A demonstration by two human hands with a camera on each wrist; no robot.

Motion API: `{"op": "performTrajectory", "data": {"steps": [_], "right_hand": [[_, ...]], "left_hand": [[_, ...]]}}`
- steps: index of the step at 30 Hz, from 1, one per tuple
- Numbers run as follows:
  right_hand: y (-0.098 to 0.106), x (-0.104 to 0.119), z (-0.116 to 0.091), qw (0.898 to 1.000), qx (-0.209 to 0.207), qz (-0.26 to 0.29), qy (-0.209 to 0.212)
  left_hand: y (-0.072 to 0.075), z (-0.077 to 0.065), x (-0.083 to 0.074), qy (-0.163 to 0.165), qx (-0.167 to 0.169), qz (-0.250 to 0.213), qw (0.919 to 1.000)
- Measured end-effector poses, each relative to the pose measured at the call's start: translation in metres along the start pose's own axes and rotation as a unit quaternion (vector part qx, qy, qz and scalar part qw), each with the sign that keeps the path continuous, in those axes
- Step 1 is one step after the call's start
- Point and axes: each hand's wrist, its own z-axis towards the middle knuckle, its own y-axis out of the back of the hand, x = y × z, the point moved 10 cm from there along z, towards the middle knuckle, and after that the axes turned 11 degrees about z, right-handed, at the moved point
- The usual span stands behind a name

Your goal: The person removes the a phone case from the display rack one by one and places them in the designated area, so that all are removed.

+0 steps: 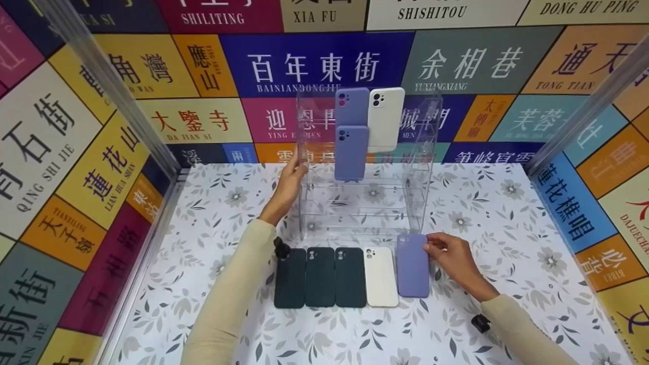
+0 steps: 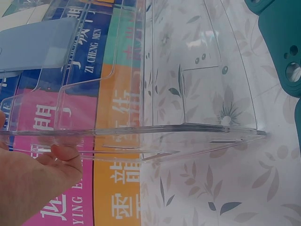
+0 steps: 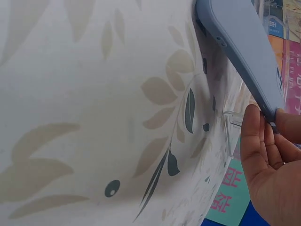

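My right hand (image 1: 454, 256) pinches a purple phone case (image 1: 413, 266) by its upper right edge, at the right end of a row of cases. In the right wrist view that case (image 3: 244, 52) tilts up from the tablecloth, its corner between thumb and fingers. With my left hand (image 1: 289, 187) I grip the left side panel of a clear tiered display stand (image 1: 355, 230); the left wrist view shows curled fingers (image 2: 68, 153) at the panel's edge. Two purple cases (image 1: 351, 157) and a white case (image 1: 387, 119) stand on its upper tiers.
Left of the pinched case lie a white case (image 1: 381, 276) and three dark green cases (image 1: 320, 276), side by side in front of the stand. A flowered cloth (image 1: 213, 203) covers the table. Printed sign panels (image 1: 324, 66) wall in the back and sides.
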Motion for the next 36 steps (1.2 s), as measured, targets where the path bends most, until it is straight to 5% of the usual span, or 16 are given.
{"op": "performTrajectory", "data": {"steps": [12, 24, 36], "right_hand": [[-0.006, -0.012, -0.005, 0.999, -0.003, -0.04, 0.001], [-0.018, -0.028, -0.011, 0.998, 0.02, 0.0, -0.051], [-0.02, -0.031, -0.012, 0.998, 0.028, 0.002, -0.049]], "left_hand": [[0.001, 0.002, 0.002, 0.009, -0.01, 0.006, 0.9999], [0.001, 0.002, 0.003, 0.012, -0.017, -0.009, 0.9997], [0.002, 0.0, 0.002, 0.015, -0.015, 0.007, 0.9997]]}}
